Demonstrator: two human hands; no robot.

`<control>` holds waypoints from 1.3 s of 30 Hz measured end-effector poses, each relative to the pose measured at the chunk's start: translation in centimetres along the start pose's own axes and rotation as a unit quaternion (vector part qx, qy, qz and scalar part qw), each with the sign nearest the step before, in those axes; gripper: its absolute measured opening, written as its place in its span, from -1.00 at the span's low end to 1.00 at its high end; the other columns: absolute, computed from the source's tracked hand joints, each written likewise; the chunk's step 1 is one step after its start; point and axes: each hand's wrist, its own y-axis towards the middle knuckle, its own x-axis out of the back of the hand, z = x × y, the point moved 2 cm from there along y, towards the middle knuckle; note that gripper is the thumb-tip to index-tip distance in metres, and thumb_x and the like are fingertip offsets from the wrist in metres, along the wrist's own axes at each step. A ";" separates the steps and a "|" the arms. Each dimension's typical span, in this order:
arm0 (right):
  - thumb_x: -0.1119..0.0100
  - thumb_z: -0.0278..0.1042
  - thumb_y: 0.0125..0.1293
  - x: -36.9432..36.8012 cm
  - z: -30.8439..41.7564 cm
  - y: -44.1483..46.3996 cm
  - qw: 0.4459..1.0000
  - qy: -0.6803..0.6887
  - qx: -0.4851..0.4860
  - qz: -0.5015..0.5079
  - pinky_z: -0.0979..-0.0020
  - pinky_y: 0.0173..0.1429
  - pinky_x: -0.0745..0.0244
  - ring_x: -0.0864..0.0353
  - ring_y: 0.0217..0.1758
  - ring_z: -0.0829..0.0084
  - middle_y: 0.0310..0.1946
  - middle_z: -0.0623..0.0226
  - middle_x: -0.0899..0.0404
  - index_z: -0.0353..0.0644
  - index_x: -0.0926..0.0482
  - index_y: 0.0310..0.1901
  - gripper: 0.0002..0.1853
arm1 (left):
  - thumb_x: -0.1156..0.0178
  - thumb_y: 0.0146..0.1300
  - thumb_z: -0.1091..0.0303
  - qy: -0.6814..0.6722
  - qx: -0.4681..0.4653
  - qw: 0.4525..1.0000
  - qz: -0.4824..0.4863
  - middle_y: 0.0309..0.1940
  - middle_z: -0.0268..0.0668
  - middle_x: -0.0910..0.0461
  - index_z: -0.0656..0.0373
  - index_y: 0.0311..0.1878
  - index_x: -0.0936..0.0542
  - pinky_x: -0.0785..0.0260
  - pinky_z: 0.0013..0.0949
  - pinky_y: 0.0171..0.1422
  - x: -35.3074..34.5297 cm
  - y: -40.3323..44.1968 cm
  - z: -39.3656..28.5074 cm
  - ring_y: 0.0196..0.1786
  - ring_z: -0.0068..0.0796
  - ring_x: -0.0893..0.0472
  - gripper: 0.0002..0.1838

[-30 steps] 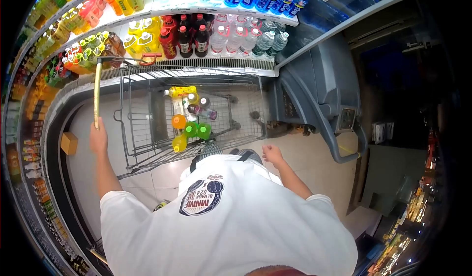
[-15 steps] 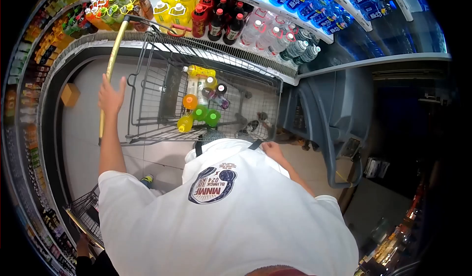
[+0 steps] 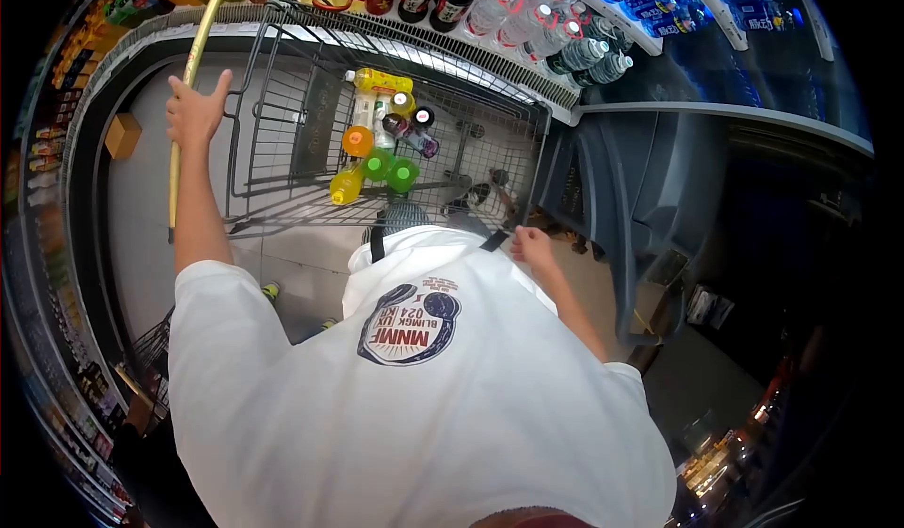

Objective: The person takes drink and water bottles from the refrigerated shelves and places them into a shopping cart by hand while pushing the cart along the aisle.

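Note:
My left hand (image 3: 196, 111) lies over the yellow handle (image 3: 175, 184) of a shopping cart, fingers curled over the bar and thumb sticking out sideways. Inside the wire shopping cart (image 3: 315, 219) several drink bottles are grouped: a yellow bottle (image 3: 381, 81) on its side, an orange bottle (image 3: 358, 141), a green bottle (image 3: 403, 176), another yellow bottle (image 3: 346, 186) and a dark bottle with a purplish label (image 3: 414, 138). Beside my waist and the cart's near right corner is my right hand (image 3: 535, 248), fingers curled in. Whether it holds anything is hidden.
Beyond the cart, a shelf carries clear water bottles (image 3: 523, 27), dark bottles (image 3: 454, 3) and blue-labelled bottles (image 3: 659, 6). A grey plastic structure (image 3: 612, 199) stands to the right. A cardboard box (image 3: 122, 136) sits at left; another person's dark sleeve (image 3: 155, 462) shows at lower left.
The cart, shelf and bottles have shifted upward in view. My left hand stays on the handle. My right hand has risen slightly in view, a little away from my waist, fingers still curled.

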 end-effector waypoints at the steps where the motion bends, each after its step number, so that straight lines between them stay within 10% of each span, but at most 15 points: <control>1: -0.14 -0.10 0.45 -0.6 -0.8 0.3 1.000 -0.008 0.004 0.011 0.41 -0.25 -0.55 -0.60 -0.32 0.49 -0.29 0.31 -0.63 -0.26 -0.58 -0.10 -0.67 | -0.13 0.00 -0.58 0.022 0.005 0.999 0.025 0.35 0.09 -0.31 0.08 0.57 -0.03 -0.15 0.18 0.35 -0.9 1.2 0.8 0.38 0.04 -0.34 0.23; 6: -0.17 -0.11 0.42 -1.2 -4.0 1.4 0.979 -0.151 0.137 0.007 0.40 -0.22 -0.53 -0.60 -0.36 0.51 -0.37 0.32 -0.66 -0.33 -0.62 -0.15 -0.65 | -0.08 0.01 -0.62 -0.016 0.078 0.987 0.140 0.42 0.00 -0.27 0.16 0.50 -0.15 -0.04 0.23 0.43 0.3 2.6 0.0 0.45 0.02 -0.28 0.20; 12: -0.16 -0.06 0.43 0.6 -2.1 0.4 0.999 -0.041 -0.014 0.007 0.42 -0.29 -0.57 -0.63 -0.37 0.48 -0.33 0.32 -0.60 -0.26 -0.56 -0.09 -0.64 | -0.08 -0.07 -0.67 0.091 0.052 0.990 -0.095 0.34 0.06 -0.30 0.24 0.53 -0.07 0.21 0.27 0.45 -0.8 -1.9 -3.5 0.35 0.05 -0.29 0.32; 22: -0.13 -0.05 0.46 0.4 4.1 0.9 0.999 -0.032 0.005 0.029 0.43 -0.27 -0.56 -0.62 -0.31 0.50 -0.25 0.32 -0.60 -0.26 -0.54 -0.02 -0.62 | -0.16 0.06 -0.49 0.125 -0.008 0.987 -0.099 0.11 0.17 -0.43 0.27 0.37 -0.26 -0.15 0.06 0.30 -0.5 -0.2 -2.4 0.13 0.12 -0.44 0.07; 39: -0.09 -0.17 0.50 0.7 3.1 -0.1 0.996 -0.086 -0.018 0.012 0.44 -0.25 -0.54 -0.60 -0.31 0.48 -0.25 0.25 -0.64 -0.28 -0.58 -0.02 -0.69 | -0.15 0.13 -0.36 0.119 0.016 0.982 -0.145 0.23 -0.04 -0.44 0.13 0.40 -0.30 -0.08 0.04 0.39 -2.2 -0.3 -2.3 0.26 0.04 -0.40 -0.07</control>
